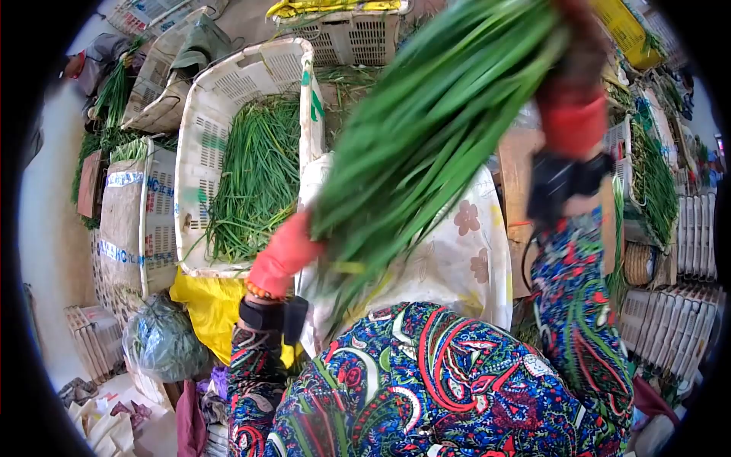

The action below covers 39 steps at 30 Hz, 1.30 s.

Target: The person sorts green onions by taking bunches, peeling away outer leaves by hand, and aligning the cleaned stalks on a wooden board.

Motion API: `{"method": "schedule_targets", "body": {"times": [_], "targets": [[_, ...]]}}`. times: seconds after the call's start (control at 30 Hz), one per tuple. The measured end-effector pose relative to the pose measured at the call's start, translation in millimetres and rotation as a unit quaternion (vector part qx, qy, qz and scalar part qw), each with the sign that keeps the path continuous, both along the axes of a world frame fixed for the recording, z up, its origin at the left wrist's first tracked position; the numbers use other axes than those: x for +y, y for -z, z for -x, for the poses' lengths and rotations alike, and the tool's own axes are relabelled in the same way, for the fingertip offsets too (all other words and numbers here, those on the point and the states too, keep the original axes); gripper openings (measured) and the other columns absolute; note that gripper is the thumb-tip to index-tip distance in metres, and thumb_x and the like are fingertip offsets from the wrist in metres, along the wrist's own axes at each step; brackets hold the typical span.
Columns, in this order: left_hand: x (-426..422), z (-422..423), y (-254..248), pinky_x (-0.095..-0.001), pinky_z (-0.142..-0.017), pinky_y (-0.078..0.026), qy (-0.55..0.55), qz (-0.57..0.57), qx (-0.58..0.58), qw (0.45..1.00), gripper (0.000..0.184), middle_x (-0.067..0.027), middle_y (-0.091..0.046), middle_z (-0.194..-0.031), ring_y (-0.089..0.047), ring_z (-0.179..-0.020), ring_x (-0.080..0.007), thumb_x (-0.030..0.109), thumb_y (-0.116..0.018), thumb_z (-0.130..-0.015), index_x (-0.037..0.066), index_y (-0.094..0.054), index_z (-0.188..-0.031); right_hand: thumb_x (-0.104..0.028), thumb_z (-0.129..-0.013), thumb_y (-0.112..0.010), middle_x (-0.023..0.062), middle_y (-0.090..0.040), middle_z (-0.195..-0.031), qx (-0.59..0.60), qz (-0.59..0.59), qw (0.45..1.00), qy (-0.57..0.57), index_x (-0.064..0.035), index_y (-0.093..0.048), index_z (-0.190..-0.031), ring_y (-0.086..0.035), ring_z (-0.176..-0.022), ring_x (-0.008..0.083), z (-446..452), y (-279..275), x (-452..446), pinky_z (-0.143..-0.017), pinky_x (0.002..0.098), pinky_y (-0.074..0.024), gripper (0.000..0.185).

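A large bundle of long green leafy stalks point(434, 129) is held up in front of me, blurred by motion. My left hand point(285, 251), in a red glove, grips its lower left end. At the upper right my right hand point(572, 84), also in a red glove, is closed round the other end, its fingers dark and smeared. Beneath the bundle lies a pale sheet with brown flower prints point(457, 266). Left of it, a white plastic crate point(190, 175) holds more green stalks point(259, 167).
Another white crate point(343, 38) stands beyond, with yellow cloth on top. A plastic bag of greens point(164, 339) and yellow sheeting point(202, 305) are at lower left. Stacked crates point(670, 327) stand at right, near a crate of greens point(651, 179). Another person's hand point(75, 65) shows at far left.
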<state>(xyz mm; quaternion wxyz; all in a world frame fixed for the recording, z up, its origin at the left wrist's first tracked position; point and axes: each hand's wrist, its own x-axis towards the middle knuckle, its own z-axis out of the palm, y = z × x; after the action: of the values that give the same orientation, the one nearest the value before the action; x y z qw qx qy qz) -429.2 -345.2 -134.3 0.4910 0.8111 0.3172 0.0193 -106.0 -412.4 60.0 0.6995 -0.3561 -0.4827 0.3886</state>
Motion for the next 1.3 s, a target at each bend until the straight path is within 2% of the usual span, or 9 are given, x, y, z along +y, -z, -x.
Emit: {"method": "schedule_targets", "body": {"times": [0.13,0.23,0.43,0.57,0.67,0.73,0.93,1.03,1.3], "targets": [[49,54,-8,-0.0278,-0.096,-0.036,-0.117,-0.223,-0.001,0.968,0.073,-0.0169,-0.047,-0.124,-0.048,-0.112,-0.0238,0.007,-0.065,-0.068,0.005,-0.03,-0.132,-0.005,-0.077,-0.06,0.0151,-0.058,-0.091,-0.051,-0.129,0.986,0.093,0.0009,-0.049,-0.109,-0.061,-0.085,0.0259,-66,-64,30,-0.073,0.0357,-0.0543,0.034],[47,30,-58,-0.0329,-0.099,-0.031,-0.24,0.048,-0.167,0.955,0.064,-0.0148,-0.049,-0.12,-0.047,-0.111,-0.0221,0.012,-0.062,-0.075,0.004,-0.033,-0.131,-0.009,-0.077,-0.063,0.0121,-0.059,-0.09,-0.112,-0.184,0.97,0.11,0.0004,-0.052,-0.105,-0.061,-0.084,0.0231,-43,-75,8,-0.067,0.0336,-0.0545,0.032],[-25,-46,-138,-0.04,-0.097,-0.034,0.092,0.354,-0.243,0.898,0.091,-0.0231,-0.052,-0.114,-0.049,-0.11,-0.0333,0.062,-0.048,-0.075,-0.008,-0.028,-0.129,-0.003,-0.079,-0.058,0.0062,-0.06,-0.087,-0.285,-0.216,0.925,0.129,-0.0017,-0.057,-0.095,-0.059,-0.082,0.0182,6,-17,19,-0.075,0.0263,-0.0491,0.016],[-36,-82,-91,-0.042,-0.101,-0.03,0.092,0.664,-0.322,0.669,0.084,-0.0187,-0.042,-0.127,-0.039,-0.119,-0.0344,0.068,-0.03,-0.079,0.002,-0.03,-0.132,-0.01,-0.073,-0.058,0.0049,-0.057,-0.072,-0.607,-0.328,0.719,0.086,-0.0108,-0.06,-0.095,-0.056,-0.061,0.0222,62,18,-5,-0.053,0.033,-0.0454,0.022],[-50,-58,-80,-0.0381,-0.101,-0.031,-0.113,0.456,-0.252,0.846,0.078,-0.0147,-0.041,-0.128,-0.041,-0.117,-0.0288,0.062,-0.038,-0.08,0.003,-0.031,-0.131,-0.014,-0.078,-0.052,0.0069,-0.056,-0.074,-0.672,-0.348,0.653,-0.041,-0.0078,-0.057,-0.087,-0.055,-0.068,0.0218,110,60,-33,-0.07,0.0335,-0.0457,0.013],[-51,-68,-83,-0.0359,-0.1,-0.032,0.004,0.679,-0.307,0.667,0.074,-0.0131,-0.041,-0.128,-0.042,-0.116,-0.0254,0.052,-0.048,-0.081,0.001,-0.029,-0.131,-0.019,-0.079,-0.051,0.0085,-0.056,-0.081,-0.677,-0.373,0.634,-0.018,-0.0055,-0.057,-0.084,-0.056,-0.08,0.0236,130,89,-50,-0.086,0.0359,-0.0433,0.015],[-79,-59,-82,-0.0356,-0.098,-0.034,-0.11,0.684,-0.34,0.636,0.07,-0.0168,-0.046,-0.123,-0.048,-0.11,-0.0259,0.043,-0.054,-0.08,0.001,-0.031,-0.13,-0.022,-0.079,-0.056,0.0091,-0.058,-0.087,-0.594,-0.333,0.732,-0.003,-0.0009,-0.057,-0.085,-0.057,-0.086,0.0245,141,110,-66,-0.082,0.0354,-0.0463,0.022],[-72,-35,36,-0.045,-0.09,-0.039,-0.057,0.828,-0.429,0.356,0.068,-0.0209,-0.037,-0.13,-0.049,-0.105,-0.0333,0.046,-0.042,-0.085,0.0,-0.026,-0.133,-0.023,-0.079,-0.059,0.0059,-0.06,-0.089,-0.589,-0.319,0.741,0.046,-0.0006,-0.057,-0.093,-0.058,-0.083,0.0219,150,119,-71,-0.079,0.0309,-0.0481,0.027],[-77,-16,-17,-0.0456,-0.099,-0.033,-0.1,0.424,-0.383,0.815,0.029,-0.0269,-0.044,-0.121,-0.041,-0.115,-0.0377,0.013,-0.038,-0.088,-0.006,-0.045,-0.109,-0.007,-0.071,-0.053,0.011,-0.057,-0.092,-0.454,-0.209,0.847,-0.183,-0.0088,-0.046,-0.121,-0.053,-0.085,0.0289,162,153,-69,-0.077,0.0367,-0.0427,0.051]]}}
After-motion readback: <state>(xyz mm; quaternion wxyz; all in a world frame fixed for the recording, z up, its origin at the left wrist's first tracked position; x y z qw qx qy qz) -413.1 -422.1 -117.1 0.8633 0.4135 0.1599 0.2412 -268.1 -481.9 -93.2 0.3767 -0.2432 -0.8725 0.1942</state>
